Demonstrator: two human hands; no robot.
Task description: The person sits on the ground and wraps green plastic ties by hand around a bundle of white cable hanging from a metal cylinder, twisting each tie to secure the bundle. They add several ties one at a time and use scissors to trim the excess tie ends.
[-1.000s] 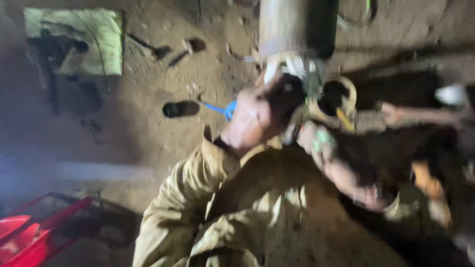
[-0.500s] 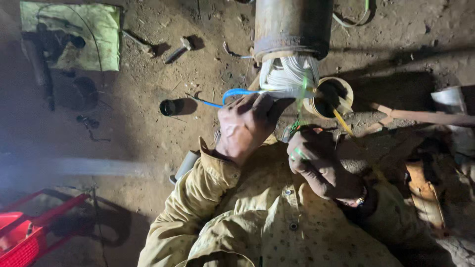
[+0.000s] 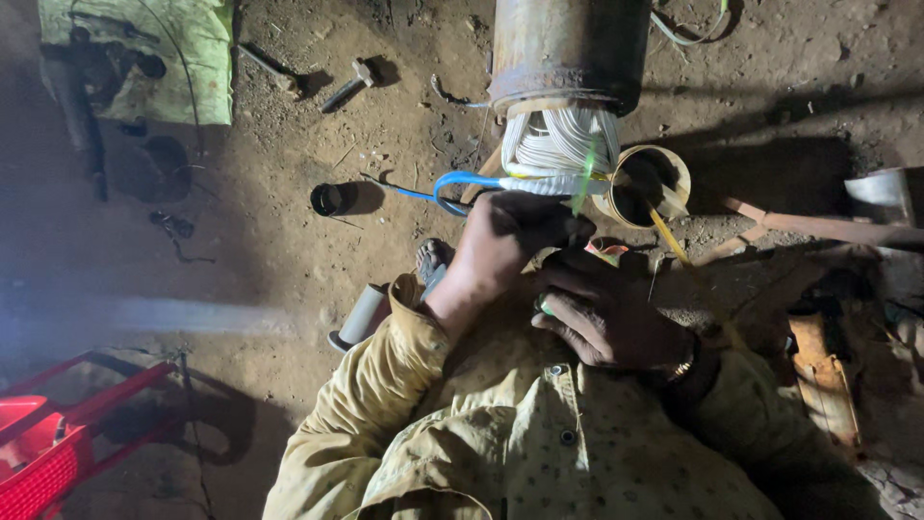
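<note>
A rusty metal cylinder [image 3: 568,48] lies on the dirt floor [image 3: 289,193] with its long axis running straight away from the person, its open end facing them. From that end a bundle of white windings [image 3: 558,140] bulges out, directly ahead of both hands. The left hand [image 3: 505,241] is the nearer: its fingers are closed around the white sleeved lead [image 3: 553,185] where the blue wire [image 3: 452,183] loops off to the left, right at the foot of the windings. The right hand [image 3: 606,313] sits lower and closer to the body, fingers curled narrow around something small and green [image 3: 544,306]; what it is cannot be told. A yellowish ring [image 3: 653,183] rests just right of the windings.
</note>
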